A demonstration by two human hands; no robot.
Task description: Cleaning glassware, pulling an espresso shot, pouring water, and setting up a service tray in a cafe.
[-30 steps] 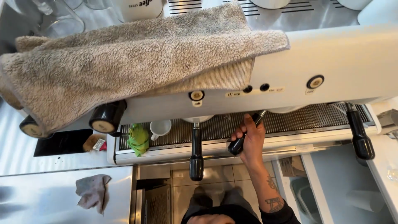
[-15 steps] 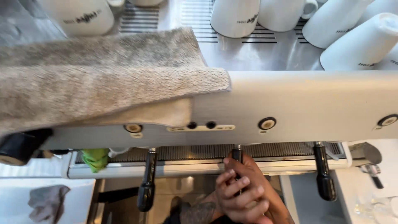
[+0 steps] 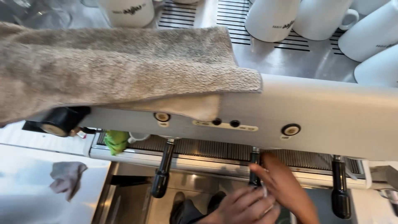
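So both hands were down at the middle portafilter handle (image 3: 253,170) of the espresso machine (image 3: 331,116), the one hanging under the front panel between the other two. The right hand (image 3: 286,186) was laid over the handle's lower part from the right, fingers curled toward it, and the left hand (image 3: 244,207) came up from below with its fingers folded against the right one. Honestly I couldn't tell whether either grip was actually clenched on the handle or just resting there, since the hands covered each other and the handle's end was hidden behind them.

My take on doing this bit well: keep the handle level, hold it near the end for leverage, and turn it steadily sideways rather than yanking. Two hands on one handle looked a bit crowded to me, so I'd let one do the turning and the other just steady.

Counts, for anyone who cares:
- Three black portafilter handles: left one (image 3: 161,178), the middle one, and the right one (image 3: 340,191), all hanging down over the drip grate (image 3: 207,147).
- White mugs upside down on top of the machine: I counted five in view, some cut off, e.g. one at (image 3: 271,18).
- One big beige towel (image 3: 116,70) draped over the top left and hanging over the front edge.
- One green cloth (image 3: 116,141) on the grate's left end.
- One grey rag (image 3: 66,178) on the steel bench (image 3: 25,199) to the left.
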